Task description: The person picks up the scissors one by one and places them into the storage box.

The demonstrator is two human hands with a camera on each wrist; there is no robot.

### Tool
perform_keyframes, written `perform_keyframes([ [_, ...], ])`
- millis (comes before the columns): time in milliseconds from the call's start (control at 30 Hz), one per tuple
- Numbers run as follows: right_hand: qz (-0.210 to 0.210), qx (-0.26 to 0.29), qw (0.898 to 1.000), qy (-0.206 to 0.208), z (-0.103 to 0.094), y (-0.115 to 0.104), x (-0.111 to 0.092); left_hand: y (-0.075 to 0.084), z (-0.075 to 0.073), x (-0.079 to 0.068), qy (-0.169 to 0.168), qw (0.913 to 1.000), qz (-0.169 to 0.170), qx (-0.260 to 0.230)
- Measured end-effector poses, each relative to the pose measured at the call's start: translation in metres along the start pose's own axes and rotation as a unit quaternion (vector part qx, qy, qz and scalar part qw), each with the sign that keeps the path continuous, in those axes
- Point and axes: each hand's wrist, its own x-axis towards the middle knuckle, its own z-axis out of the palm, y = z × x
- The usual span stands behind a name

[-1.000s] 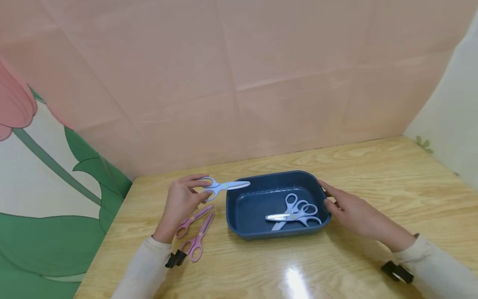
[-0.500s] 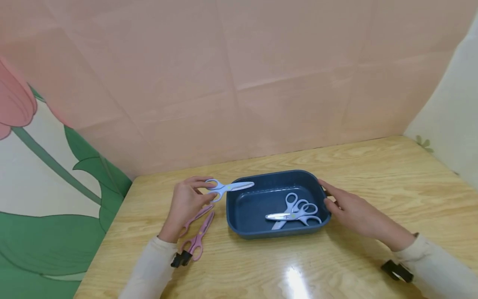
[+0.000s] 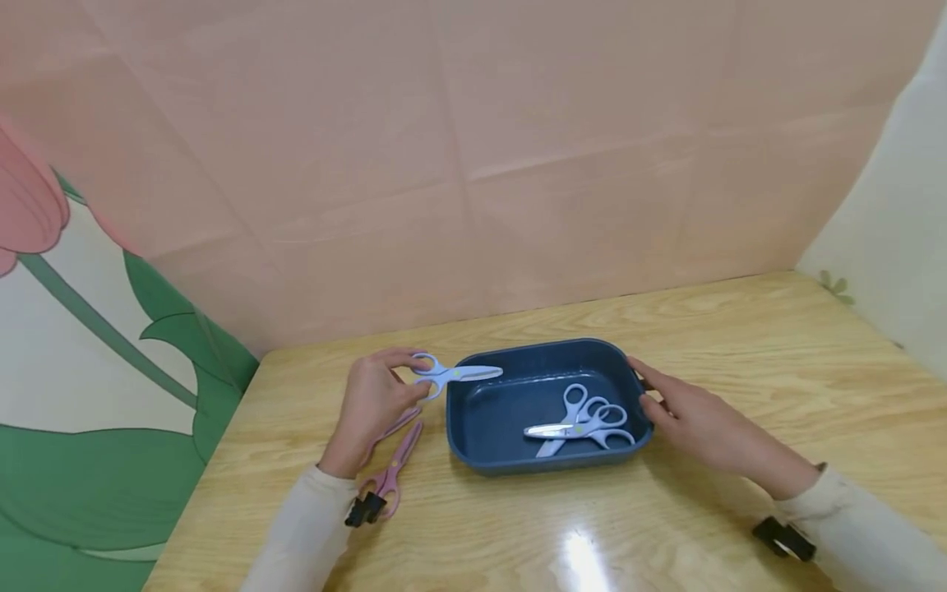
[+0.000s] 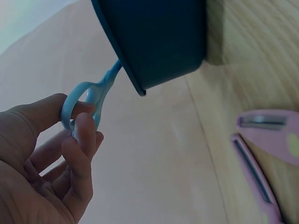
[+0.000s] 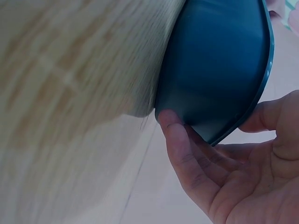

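Left hand (image 3: 376, 396) pinches scissors (image 3: 450, 374) | right hand (image 3: 703, 427) grips tray (image 3: 547, 467) near tabletop's (image 3: 740, 353) back edge | I judge: placing; next, gentle lowering

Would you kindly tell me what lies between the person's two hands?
The head view shows the pale-blue scissors pinched by the left hand, then the blue tray with two more pairs inside.

Table (image 3: 481, 526) bears tray (image 3: 547, 468), 2 pink scissors (image 3: 399, 459).

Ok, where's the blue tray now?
In the head view, the tray sits right of center on the table, the right hand gripping its right end, the left hand at its left.
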Motion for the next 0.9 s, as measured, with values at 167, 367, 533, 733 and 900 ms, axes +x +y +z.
perform_keyframes([
  [167, 0.005, 0.003, 1.000, -0.005, -0.001, 0.001, 0.000, 0.007, 0.003, 0.005, 0.004, 0.9993, 0.022, 0.030],
  [367, 0.005, 0.004, 1.000, -0.009, -0.002, 0.000, 0.000, 0.013, 0.005, 0.011, -0.002, 0.9981, 0.030, 0.053],
  [533, 0.002, 0.000, 1.000, -0.004, -0.002, 0.000, -0.001, 0.021, 0.006, 0.013, -0.018, 0.9991, 0.023, 0.029],
  [733, 0.001, -0.003, 1.000, -0.003, -0.002, 0.000, 0.001, 0.024, 0.011, 0.013, -0.027, 0.9985, 0.023, 0.041],
  [900, 0.001, -0.004, 1.000, -0.004, -0.002, -0.001, 0.001, 0.021, 0.015, 0.014, -0.018, 0.9981, 0.019, 0.056],
])
